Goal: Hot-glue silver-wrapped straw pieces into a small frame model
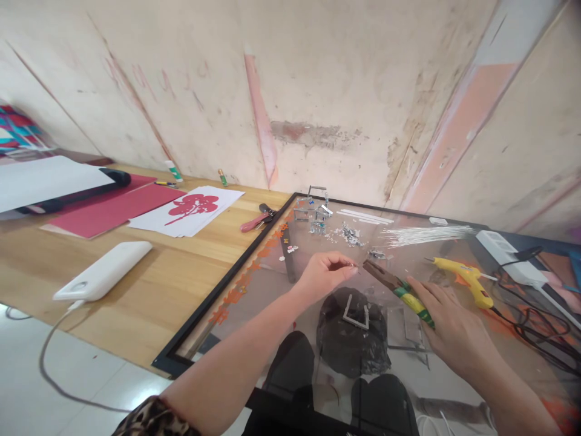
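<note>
My left hand point(325, 272) hovers over the black-framed glass panel point(227, 284), fingers pinched together on a tiny piece I cannot make out. My right hand point(447, 324) holds pliers point(394, 284) with green and yellow handles; their rusty jaws point at the left fingertips. Under the hands lie a black plastic bag point(351, 339) and a small angular mirror strip point(356, 315).
A yellow glue gun point(467, 280) and white power strip point(508, 249) with black cables lie at right. Mirror shards point(349, 233), thin wires point(426, 233) and small mirror models point(315, 212) sit at the panel's far edge. On the wooden table: power bank point(106, 269), red paper-cut sheets point(190, 209), pink-handled pliers point(255, 221).
</note>
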A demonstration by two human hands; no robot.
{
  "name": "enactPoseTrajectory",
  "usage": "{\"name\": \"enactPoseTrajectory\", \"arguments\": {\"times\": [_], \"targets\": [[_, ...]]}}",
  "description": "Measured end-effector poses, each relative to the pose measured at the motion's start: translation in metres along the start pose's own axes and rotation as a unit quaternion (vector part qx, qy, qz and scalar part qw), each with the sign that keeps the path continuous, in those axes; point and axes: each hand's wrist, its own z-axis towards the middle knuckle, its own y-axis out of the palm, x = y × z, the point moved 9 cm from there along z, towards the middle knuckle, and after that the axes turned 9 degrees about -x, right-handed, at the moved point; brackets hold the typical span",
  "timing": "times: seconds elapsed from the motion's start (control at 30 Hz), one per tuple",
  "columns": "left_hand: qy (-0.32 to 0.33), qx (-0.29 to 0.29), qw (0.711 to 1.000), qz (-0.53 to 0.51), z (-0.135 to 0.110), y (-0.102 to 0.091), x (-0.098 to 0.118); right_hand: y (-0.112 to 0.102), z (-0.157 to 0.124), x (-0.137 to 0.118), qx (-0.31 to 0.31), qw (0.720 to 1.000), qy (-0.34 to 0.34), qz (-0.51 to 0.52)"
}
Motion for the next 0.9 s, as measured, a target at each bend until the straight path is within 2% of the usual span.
{"name": "enactPoseTrajectory", "arguments": {"times": [0.17,0.37,0.63,0.9], "targets": [[0.027,-0.017,0.999,0.027,0.001,0.0027,0.0017,-0.0013,-0.0001,-0.0013,0.008,1.0,-0.007,-0.009],[0.023,-0.028,0.999,0.026,0.0018,0.0043,-0.0021,0.0011,-0.0018,-0.0025,0.014,0.999,-0.032,0.009],[0.043,-0.022,0.998,0.051,0.0018,0.0039,0.0011,0.0027,-0.0009,-0.0018,-0.006,0.999,-0.017,0.028],[-0.002,-0.014,1.0,-0.017,0.0007,0.0053,-0.0069,0.0061,0.0007,-0.0044,-0.007,0.999,-0.022,0.031]]}}
